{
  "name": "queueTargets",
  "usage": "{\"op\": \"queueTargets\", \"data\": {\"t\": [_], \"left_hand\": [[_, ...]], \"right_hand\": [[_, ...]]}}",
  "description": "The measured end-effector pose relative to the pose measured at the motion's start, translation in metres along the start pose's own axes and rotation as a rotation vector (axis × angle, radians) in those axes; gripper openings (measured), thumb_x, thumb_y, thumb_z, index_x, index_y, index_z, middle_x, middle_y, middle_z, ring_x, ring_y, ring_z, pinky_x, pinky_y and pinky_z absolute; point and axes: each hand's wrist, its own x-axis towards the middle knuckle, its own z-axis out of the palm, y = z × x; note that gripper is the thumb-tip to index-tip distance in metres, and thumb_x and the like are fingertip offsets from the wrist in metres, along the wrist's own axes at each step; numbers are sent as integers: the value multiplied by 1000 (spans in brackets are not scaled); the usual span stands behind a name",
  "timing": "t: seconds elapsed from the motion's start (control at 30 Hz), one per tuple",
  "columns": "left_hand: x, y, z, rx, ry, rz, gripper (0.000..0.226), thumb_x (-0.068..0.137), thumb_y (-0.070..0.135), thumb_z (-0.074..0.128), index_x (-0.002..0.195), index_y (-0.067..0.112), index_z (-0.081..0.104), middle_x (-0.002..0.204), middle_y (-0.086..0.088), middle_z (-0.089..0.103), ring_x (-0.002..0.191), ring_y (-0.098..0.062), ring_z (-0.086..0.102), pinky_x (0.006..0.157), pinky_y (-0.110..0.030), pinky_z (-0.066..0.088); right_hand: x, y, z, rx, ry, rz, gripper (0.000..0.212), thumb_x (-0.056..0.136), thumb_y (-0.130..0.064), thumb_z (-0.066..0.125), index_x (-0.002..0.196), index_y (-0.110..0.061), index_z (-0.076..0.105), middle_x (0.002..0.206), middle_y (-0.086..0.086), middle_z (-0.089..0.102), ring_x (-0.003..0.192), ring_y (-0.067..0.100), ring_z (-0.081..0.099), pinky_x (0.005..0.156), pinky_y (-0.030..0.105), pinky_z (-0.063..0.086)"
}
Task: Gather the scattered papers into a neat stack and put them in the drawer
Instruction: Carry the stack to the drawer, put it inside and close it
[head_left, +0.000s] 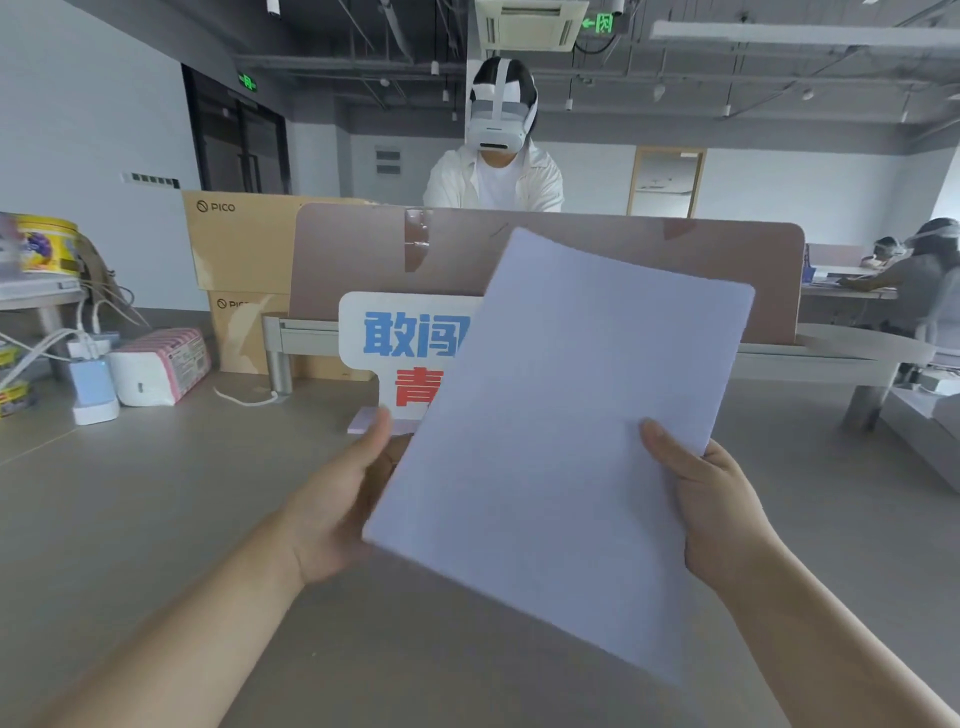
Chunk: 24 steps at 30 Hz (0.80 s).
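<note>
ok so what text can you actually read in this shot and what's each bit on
"PICO": upper brown cardboard box
"PIC", partly hidden: lower brown cardboard box
"敢闯" in blue, "青" in red, cut off by the held white paper stack: white desk sign
Green ceiling exit signs, pink tissue pack, yellow tin: too blurred to read
</note>
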Motion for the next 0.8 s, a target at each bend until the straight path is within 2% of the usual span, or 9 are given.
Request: {"op": "queueTargets", "data": {"t": [0.1,0.17,0.3,0.4,0.47,0.53,0.6,0.7,0.8], "left_hand": [[1,-6,6,-193,-178,60,68,56,73,67,110,33,71,114,-1,73,92,-23,73,73,-40,59],[4,-15,21,-177,-172,61,77,59,64,74,127,31,60,123,-3,69,100,-23,71,75,-40,59],[13,-49,46,-116,241,53,25,87,16,63,112,20,66,97,2,78,83,-15,73,62,-31,57],[19,-54,39,-50,407,15,19,92,7,57,104,18,67,96,-2,76,85,-21,70,63,-32,55],[25,-44,22,51,513,10,15,90,4,58,96,16,66,89,-1,72,77,-19,67,59,-29,50],[29,-30,-5,219,600,-22,11,88,4,61,87,14,65,87,-4,70,70,-19,64,61,-28,48],[27,-20,-33,382,577,-113,10,86,3,64,93,9,66,97,-13,71,75,-23,64,69,-30,49],[15,-12,-58,537,430,-325,18,86,2,64,104,3,67,100,-14,73,84,-26,67,74,-31,50],[14,-9,-60,562,403,-384,18,86,13,67,101,6,70,96,-11,75,92,-28,69,93,-39,50]], "right_hand": [[2,4,0,69,110,-13,23,89,-19,63,110,-10,69,101,5,77,78,22,75,62,35,60],[2,10,4,102,172,-16,17,89,-18,63,104,-13,70,97,2,77,76,21,74,64,33,59],[1,26,14,121,190,-22,15,90,-18,63,103,-12,69,95,4,77,78,23,73,66,36,59],[5,31,15,95,130,17,14,91,-17,61,100,-11,69,92,4,77,78,22,73,72,36,59],[12,26,6,141,145,46,16,93,-18,57,101,-11,68,86,3,78,74,17,73,74,34,57],[19,18,-13,255,202,125,24,93,-26,52,105,-10,64,76,3,77,64,16,72,64,30,58],[21,13,-34,286,262,298,43,91,-38,50,112,-2,60,79,12,72,57,23,70,53,26,57],[23,16,-51,-14,149,620,61,88,-45,51,118,8,59,88,22,71,57,32,69,57,31,55],[17,21,-37,-381,-46,661,44,89,-34,58,114,1,66,100,20,75,83,34,71,73,38,53]]}}
